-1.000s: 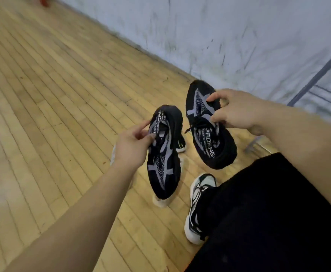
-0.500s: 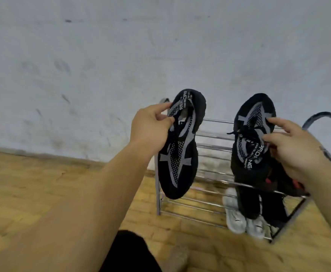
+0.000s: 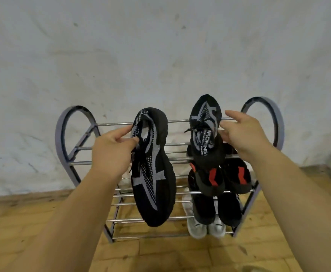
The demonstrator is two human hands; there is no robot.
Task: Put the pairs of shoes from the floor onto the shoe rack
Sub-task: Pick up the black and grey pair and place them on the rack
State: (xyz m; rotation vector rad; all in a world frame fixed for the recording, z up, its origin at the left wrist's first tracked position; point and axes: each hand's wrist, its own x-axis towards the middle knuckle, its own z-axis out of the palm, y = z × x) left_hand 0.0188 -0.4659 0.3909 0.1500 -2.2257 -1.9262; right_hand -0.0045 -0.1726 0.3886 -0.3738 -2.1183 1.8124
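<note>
A: Report on the left hand (image 3: 111,154).

B: Its grip pinches the collar of a black shoe (image 3: 153,173) with grey stripes. The shoe hangs toe down in the air, in front of the left half of the rack (image 3: 62,134), clear of the rails.

A: And the right hand (image 3: 243,134)?

B: Its grip is closed on the tongue side of the matching shoe (image 3: 205,130), toe pointing to 12 o'clock, heel low. That shoe sits over the top tier's right half; whether it rests on the rails I cannot tell.

A: What is on the rack already?

B: A black pair with red marks (image 3: 219,177) on the right side, directly at 6 o'clock from the held shoe. Under it a plain black pair (image 3: 215,209), and on the lowest tier a white pair (image 3: 206,228). The left half of every tier is bare rail.

A: Surroundings?

B: The rack stands on a wooden floor (image 3: 43,222) against a scuffed white wall (image 3: 160,55).
</note>
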